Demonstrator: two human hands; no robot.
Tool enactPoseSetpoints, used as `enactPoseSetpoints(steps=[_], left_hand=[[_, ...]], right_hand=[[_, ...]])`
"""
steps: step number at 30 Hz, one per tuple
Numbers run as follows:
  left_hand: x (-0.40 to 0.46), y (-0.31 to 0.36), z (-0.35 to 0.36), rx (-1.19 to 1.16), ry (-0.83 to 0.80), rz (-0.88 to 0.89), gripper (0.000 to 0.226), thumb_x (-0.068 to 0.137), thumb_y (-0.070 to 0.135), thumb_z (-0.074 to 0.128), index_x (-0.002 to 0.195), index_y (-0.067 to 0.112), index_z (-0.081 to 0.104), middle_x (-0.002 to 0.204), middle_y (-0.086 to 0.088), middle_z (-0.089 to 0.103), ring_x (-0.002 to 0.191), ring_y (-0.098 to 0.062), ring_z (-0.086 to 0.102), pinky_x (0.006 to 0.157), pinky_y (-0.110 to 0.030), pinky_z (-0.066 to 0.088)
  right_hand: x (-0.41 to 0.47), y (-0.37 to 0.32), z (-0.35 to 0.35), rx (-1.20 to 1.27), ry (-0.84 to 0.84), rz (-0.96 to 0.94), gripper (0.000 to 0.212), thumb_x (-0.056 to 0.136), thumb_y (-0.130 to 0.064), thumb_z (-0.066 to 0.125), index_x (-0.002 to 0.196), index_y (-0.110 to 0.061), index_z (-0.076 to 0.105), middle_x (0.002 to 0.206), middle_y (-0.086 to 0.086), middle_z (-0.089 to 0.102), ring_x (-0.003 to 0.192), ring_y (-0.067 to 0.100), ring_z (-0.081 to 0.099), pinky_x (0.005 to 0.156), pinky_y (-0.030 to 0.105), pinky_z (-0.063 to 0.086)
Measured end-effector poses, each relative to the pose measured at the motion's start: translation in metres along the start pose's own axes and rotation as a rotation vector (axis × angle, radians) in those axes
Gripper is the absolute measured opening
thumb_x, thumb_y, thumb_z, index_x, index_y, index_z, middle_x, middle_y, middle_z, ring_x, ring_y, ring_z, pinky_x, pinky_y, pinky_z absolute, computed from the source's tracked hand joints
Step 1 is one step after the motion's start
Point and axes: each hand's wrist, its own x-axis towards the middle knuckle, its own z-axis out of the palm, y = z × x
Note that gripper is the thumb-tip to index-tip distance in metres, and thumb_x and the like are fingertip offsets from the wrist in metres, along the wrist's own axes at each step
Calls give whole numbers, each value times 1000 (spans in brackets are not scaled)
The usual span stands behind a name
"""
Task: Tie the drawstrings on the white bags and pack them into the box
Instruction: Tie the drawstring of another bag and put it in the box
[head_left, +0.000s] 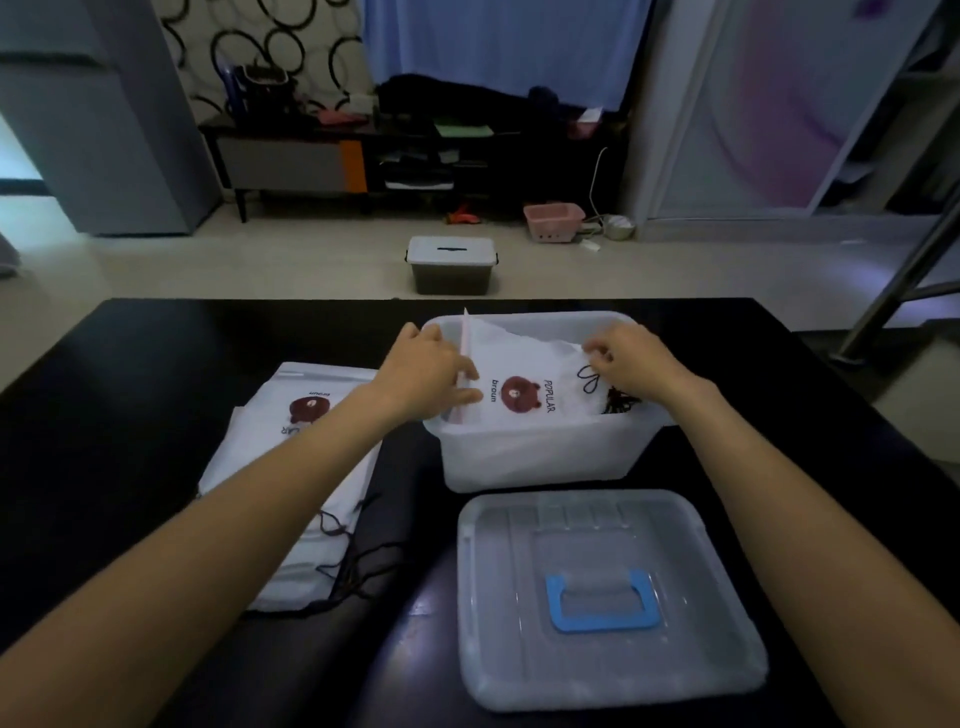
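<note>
Nearest on the black table (156, 364) lies the lid (602, 597), upside down, with its blue handle (602, 603) facing up. To the left of it is a stack of white bags (296, 467) lying flat, with a brown bear print on the top one and dark drawstrings (348, 561) loose at the near end.

Behind the lid stands the box (535, 447), open and translucent. One bag (524, 384) lies inside it, on top, with the bear print and the words "POPULAR" and "broun" facing up. The left hand (426, 369) is over the left wall of the box and its fingers curl on the left edge of this bag. The right hand (634, 364) pinches the gathered right end of the bag, just beside the tied cord (589, 379) that makes small loops there.

Farther, on the floor, stands a second box (452, 265) with a closed lid, and a pink basket (553, 221) is near the wall.
</note>
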Motion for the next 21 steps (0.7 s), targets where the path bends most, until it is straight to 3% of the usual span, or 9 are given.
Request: enactPoseSetpoints(steps=[3, 6, 9, 12, 14, 17, 21], left_hand=[[7, -7, 1, 3, 30, 73, 37, 90, 53, 50, 121, 35, 59, 125, 3, 56, 119, -16, 41, 100, -35, 30], [20, -8, 6, -39, -2, 68, 42, 91, 51, 50, 127, 32, 55, 137, 4, 52, 130, -16, 39, 111, -39, 22], [26, -4, 13, -54, -97, 19, 46, 94, 49, 45, 135, 27, 48, 132, 1, 57, 128, -17, 45, 116, -41, 15], [20, 0, 16, -298, 14, -38, 44, 95, 42, 48, 135, 26, 46, 124, 2, 63, 113, -14, 57, 101, -31, 37], [7, 1, 12, -456, 160, -73, 38, 95, 36, 50, 131, 25, 51, 117, 5, 65, 103, -9, 58, 88, -23, 40], [-25, -4, 6, -625, 336, -89, 30, 95, 30, 52, 124, 22, 57, 107, 1, 67, 94, -6, 58, 84, -23, 45], [-87, -27, 5, -683, 391, -107, 26, 95, 26, 53, 119, 21, 59, 101, 3, 69, 89, -10, 63, 79, -26, 52]], right_hand=[[1, 6, 0, -147, 89, -77, 39, 94, -37, 50, 126, -17, 59, 141, 8, 45, 127, 30, 36, 104, 42, 30], [-1, 4, -1, -144, 36, -232, 49, 88, -47, 57, 132, -28, 51, 144, -2, 41, 137, 21, 25, 111, 41, 18], [6, 4, 8, -279, -150, -181, 57, 85, -52, 59, 136, -30, 47, 143, -1, 44, 138, 19, 27, 114, 43, 11], [11, 4, 15, -267, -237, -136, 59, 85, -50, 60, 138, -30, 44, 147, 2, 41, 143, 19, 21, 115, 50, 2], [8, -5, 13, -249, -124, -202, 55, 86, -49, 59, 135, -30, 46, 145, -1, 43, 141, 20, 23, 116, 49, 8], [-14, -36, 3, 0, 115, -312, 40, 89, -43, 57, 126, -28, 55, 135, -4, 54, 131, 17, 36, 111, 39, 24], [-63, -104, 7, 299, 254, -434, 25, 94, -30, 55, 114, -19, 64, 113, -1, 65, 105, 13, 56, 90, 31, 44]])
